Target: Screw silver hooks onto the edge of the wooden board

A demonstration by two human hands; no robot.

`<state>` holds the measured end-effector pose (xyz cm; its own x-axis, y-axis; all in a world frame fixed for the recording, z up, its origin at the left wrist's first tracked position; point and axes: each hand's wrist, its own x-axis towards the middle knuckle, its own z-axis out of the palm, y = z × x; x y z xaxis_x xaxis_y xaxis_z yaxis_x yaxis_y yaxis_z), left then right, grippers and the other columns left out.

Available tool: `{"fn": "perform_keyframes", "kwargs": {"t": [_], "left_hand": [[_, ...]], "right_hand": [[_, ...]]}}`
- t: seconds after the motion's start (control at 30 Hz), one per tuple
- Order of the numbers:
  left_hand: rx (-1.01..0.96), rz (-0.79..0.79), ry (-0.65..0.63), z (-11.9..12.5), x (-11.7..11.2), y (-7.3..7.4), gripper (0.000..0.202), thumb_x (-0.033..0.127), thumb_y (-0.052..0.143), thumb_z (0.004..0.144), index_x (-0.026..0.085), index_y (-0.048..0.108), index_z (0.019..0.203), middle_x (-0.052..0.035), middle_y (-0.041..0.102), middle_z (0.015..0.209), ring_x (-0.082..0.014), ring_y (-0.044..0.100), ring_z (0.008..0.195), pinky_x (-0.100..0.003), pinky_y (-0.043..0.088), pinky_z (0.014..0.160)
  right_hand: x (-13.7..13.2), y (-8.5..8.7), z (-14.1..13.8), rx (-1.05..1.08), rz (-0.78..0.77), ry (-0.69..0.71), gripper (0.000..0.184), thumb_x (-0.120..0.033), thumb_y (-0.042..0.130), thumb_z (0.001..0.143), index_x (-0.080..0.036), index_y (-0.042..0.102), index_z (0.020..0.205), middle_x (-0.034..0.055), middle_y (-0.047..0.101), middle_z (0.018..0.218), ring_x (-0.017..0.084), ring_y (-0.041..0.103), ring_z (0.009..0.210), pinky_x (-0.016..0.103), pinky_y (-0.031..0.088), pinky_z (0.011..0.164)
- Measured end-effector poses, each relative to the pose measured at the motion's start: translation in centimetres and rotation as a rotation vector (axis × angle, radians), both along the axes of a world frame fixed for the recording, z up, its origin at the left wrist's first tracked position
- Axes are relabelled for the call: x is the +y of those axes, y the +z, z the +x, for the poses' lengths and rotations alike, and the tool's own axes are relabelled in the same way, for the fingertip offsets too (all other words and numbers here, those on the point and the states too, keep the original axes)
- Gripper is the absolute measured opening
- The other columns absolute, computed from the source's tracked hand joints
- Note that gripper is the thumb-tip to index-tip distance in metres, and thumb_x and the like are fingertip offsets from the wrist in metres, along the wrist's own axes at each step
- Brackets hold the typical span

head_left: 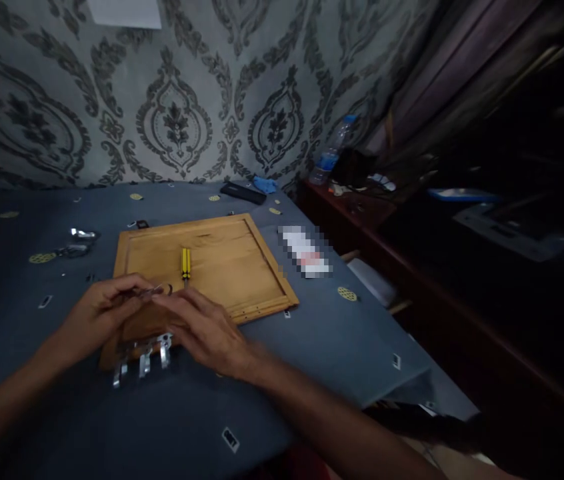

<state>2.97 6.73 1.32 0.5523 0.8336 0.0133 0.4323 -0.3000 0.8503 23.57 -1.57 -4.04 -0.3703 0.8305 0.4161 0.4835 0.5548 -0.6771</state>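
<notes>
My left hand (pixel 101 312) is closed, thumb and fingers pinched over the near left part of a framed wooden panel (pixel 222 257). A thin, small piece shows at its fingertips, too blurred to name. My right hand (pixel 208 333) meets it there, its fingers bent together at the same piece. On the panel lies a screwdriver (pixel 185 261) with a yellow and black handle, its tip partly behind my right hand. Several shiny metal hooks (pixel 165 353) stick out along the panel's near left edge, below both hands.
Loose metal parts (pixel 75 249) lie on the blue-grey tablecloth (pixel 352 347) at left. A black case (pixel 243 193) and blue cloth (pixel 265 185) are at the back. A blurred-out white item (pixel 307 253) lies right of the panel. A plastic bottle (pixel 329 157) stands on the reddish-brown furniture.
</notes>
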Motion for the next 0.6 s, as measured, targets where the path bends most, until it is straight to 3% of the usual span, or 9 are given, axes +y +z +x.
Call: {"fn": "perform_keyframes", "kwargs": {"t": [0.2,0.33,0.6], "left_hand": [[0.006,-0.058,-0.025,0.1,-0.5,-0.4,0.029,0.049,0.065,0.079,0.022,0.075,0.083,-0.0036,0.078,0.085,-0.0248,0.073,0.083,-0.031,0.057,0.075],[0.012,-0.073,-0.063,0.5,-1.0,-0.2,0.026,0.045,0.062,0.08,0.022,0.074,0.08,-0.0014,0.074,0.077,-0.0214,0.07,0.077,-0.027,0.054,0.069],[0.01,-0.107,-0.075,0.8,-1.3,-0.8,0.031,0.049,0.06,0.083,0.02,0.069,0.075,-0.0002,0.067,0.074,-0.0182,0.064,0.073,-0.026,0.05,0.068]], "right_hand": [[0.1,-0.1,-0.3,-0.044,0.004,-0.068,0.038,-0.019,0.046,0.104,-0.019,0.054,0.141,0.0104,0.063,0.116,0.019,0.064,0.102,0.036,0.06,0.091],[0.5,-0.8,-0.5,-0.038,0.025,-0.11,0.03,-0.021,0.049,0.103,-0.016,0.061,0.13,0.0097,0.066,0.112,0.019,0.066,0.102,0.035,0.06,0.091],[0.6,-0.9,-0.3,-0.048,0.081,-0.171,0.022,-0.022,0.053,0.103,-0.017,0.071,0.115,0.0068,0.066,0.1,0.016,0.065,0.09,0.03,0.059,0.081]]}}
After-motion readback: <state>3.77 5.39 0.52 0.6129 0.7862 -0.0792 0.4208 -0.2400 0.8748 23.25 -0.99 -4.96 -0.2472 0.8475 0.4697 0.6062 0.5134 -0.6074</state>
